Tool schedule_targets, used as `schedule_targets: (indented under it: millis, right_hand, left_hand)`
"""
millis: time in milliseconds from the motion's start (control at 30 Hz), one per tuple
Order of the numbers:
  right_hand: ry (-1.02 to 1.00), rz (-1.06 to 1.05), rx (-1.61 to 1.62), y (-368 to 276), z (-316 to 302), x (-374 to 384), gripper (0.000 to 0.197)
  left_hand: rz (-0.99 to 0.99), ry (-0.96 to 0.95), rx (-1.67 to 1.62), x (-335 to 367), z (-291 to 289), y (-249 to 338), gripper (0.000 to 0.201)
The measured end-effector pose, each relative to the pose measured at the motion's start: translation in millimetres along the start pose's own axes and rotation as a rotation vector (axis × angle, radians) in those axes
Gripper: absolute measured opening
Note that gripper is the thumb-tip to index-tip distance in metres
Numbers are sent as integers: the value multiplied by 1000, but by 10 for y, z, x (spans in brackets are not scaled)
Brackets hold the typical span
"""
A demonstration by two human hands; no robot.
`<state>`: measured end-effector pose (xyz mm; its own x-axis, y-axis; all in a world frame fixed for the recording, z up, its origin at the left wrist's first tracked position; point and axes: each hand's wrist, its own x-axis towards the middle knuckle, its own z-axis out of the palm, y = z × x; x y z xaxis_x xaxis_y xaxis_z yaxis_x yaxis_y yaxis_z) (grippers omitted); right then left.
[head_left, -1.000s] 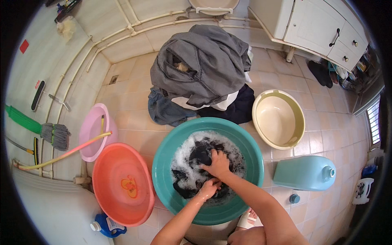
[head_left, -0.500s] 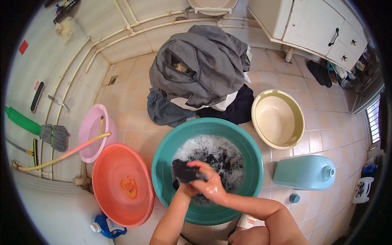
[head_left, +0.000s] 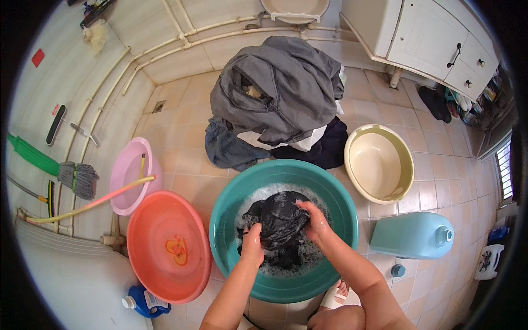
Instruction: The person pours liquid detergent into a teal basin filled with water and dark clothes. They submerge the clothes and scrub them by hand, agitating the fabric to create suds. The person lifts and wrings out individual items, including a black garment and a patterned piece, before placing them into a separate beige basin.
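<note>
A soaked black garment point(head_left: 279, 217) is spread between my two hands over the green basin point(head_left: 336, 209); its exact kind cannot be made out. My left hand point(head_left: 253, 245) grips its left edge, thumb up, and my right hand point(head_left: 314, 221) pinches the upper right edge. The lower part of the cloth trails into foamy, soapy water point(head_left: 250, 201). Bubbles surround it inside the basin.
Behind the basin rises a pile of grey clothes point(head_left: 280, 82). An orange basin point(head_left: 165, 247) and a pink basin point(head_left: 124, 179) stand left. On the right are a cream basin point(head_left: 379, 162), a light-blue jug point(head_left: 412, 235) and its cap point(head_left: 398, 270). A blue bottle point(head_left: 146, 301) stands lower left.
The hands were together on a bunched black cloth at the basin's middle; now they are apart, with the garment opened out between them. The view has shifted slightly.
</note>
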<state>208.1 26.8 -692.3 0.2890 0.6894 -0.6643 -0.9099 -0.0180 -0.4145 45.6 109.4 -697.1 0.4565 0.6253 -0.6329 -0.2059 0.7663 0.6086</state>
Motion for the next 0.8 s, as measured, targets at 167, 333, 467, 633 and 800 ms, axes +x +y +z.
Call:
schedule_targets:
  millis: [167,333,467,633,800]
  right_hand:
    - [-199,83,67,239,-145,124,47]
    - [-457,-110,-125,269,-242,200,59]
    - [-385,97,171,57,-310,74,64]
    - [-262,-295,-305,-118,193,-180,43]
    - [-611,-985,-1304,-37,405,-452,37]
  left_hand:
    - [143,-44,151,-418,503,115,48]
    - [3,-259,55,-438,497,-19,46]
    - [-126,-116,-33,-140,289,-63,41]
    - [-314,-175,-96,49,11,0,49]
    - [-453,-503,-415,-1,-65,73,70]
